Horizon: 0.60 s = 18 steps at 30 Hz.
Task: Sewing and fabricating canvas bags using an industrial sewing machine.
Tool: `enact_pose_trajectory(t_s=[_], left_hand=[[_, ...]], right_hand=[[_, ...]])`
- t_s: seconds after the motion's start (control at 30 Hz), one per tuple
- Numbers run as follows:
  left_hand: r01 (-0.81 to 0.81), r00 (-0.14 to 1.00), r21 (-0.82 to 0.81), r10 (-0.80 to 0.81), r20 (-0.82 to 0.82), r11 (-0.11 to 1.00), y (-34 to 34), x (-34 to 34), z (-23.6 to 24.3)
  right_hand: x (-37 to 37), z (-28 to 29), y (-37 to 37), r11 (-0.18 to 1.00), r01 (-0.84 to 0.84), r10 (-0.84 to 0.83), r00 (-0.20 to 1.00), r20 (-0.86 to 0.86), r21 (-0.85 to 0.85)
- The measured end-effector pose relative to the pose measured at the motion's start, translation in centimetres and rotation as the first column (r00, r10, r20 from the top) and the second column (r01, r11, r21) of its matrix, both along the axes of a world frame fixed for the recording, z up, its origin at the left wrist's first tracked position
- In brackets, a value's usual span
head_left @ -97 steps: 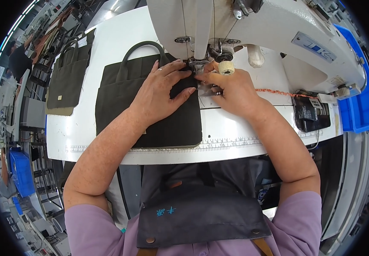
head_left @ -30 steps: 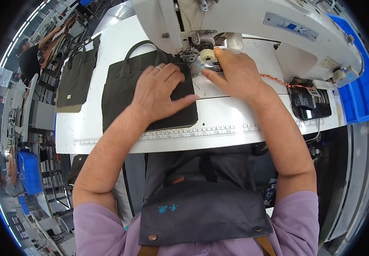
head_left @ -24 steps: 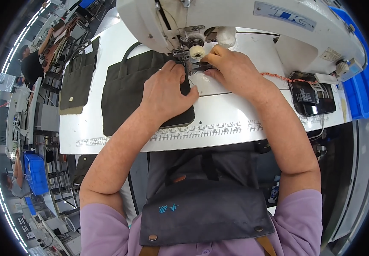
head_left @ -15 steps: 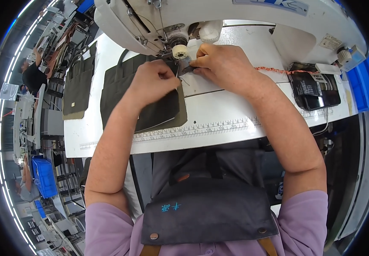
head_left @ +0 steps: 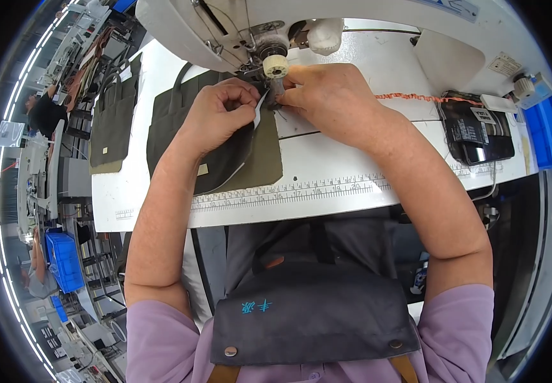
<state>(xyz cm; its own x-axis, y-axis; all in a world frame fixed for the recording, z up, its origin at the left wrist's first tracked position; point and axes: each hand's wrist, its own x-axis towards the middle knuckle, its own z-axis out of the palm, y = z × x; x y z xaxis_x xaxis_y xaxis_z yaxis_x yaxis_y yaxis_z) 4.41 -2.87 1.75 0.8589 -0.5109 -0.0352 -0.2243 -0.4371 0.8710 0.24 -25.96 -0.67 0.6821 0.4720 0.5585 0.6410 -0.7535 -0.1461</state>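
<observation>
My left hand (head_left: 218, 115) is closed in a pinch on the edge of the dark olive fabric bag (head_left: 228, 153), folding up its upper layer; a pale inner edge and a lighter olive layer (head_left: 263, 159) show. My right hand (head_left: 333, 99) is closed around small dark snips (head_left: 273, 102), now largely hidden, their tips beside the bag's right edge, just below the cream knob (head_left: 276, 65) and needle area of the white sewing machine (head_left: 180, 35). The bag's looped handle (head_left: 179, 82) lies at the back.
Another olive bag (head_left: 107, 121) lies at left. A phone and dark pouch (head_left: 474, 137), with an orange coiled cord (head_left: 407, 97), lie at right beside a blue bin (head_left: 544, 137). A printed ruler (head_left: 314, 193) runs along the front edge. Co-workers (head_left: 43, 115) are at the far left.
My left hand went from lying on the bag to pinching and lifting its edge, uncovering the lighter layer. My right hand shifted slightly left toward the bag's edge with the snips.
</observation>
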Motion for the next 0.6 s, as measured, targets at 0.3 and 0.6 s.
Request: enact_pose_trajectory(t_s=[0.3, 0.6], left_hand=[[0.007, 0.951, 0.096, -0.037, 0.308, 0.995, -0.6, -2.3, -0.3], [0.043, 0.774, 0.480, -0.333, 0.538, 0.876, 0.1, -6.8, 1.3]], right_hand=[[-0.7, 1.1, 0.4, 0.991, 0.043, -0.040, 0.999, 0.022, -0.130], [-0.8, 1.0, 0.3, 0.994, 0.043, -0.044, 0.999, -0.005, -0.098]])
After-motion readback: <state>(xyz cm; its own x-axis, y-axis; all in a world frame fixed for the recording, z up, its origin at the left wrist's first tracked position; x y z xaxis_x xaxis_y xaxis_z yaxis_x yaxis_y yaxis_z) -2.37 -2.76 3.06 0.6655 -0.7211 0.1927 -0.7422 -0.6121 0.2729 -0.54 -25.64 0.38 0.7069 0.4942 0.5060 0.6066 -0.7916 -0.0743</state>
